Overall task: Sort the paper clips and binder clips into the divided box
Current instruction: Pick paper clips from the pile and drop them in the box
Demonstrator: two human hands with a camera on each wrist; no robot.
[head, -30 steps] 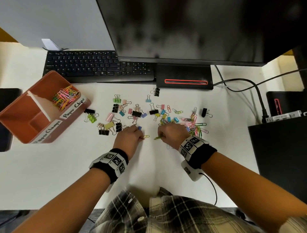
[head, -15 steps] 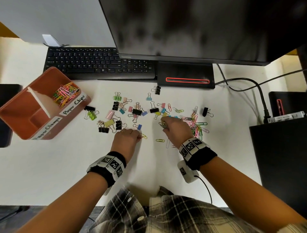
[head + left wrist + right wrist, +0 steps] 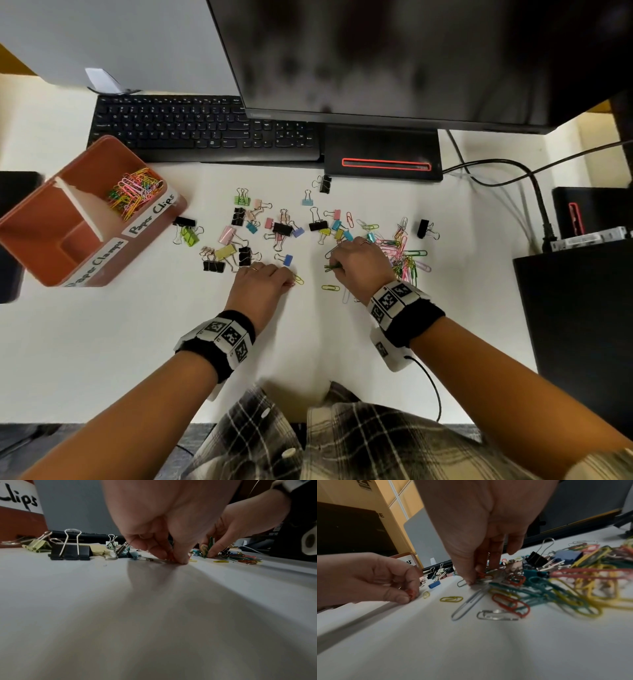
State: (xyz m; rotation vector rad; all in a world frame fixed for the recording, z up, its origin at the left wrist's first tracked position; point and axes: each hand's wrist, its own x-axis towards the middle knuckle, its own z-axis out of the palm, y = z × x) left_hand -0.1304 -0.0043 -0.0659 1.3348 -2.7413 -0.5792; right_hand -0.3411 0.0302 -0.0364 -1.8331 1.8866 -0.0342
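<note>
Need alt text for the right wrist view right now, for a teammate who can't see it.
Seen from low over the white desk, the right hand pinches paper clips at the edge of a colourful paper clip pile. The left hand pinches a red paper clip nearby. Binder clips and the box lie behind.

Scattered binder clips (image 3: 246,236) crowd the way to the divided box (image 3: 51,236) — bare desk (image 3: 120,342) nearer.
</note>
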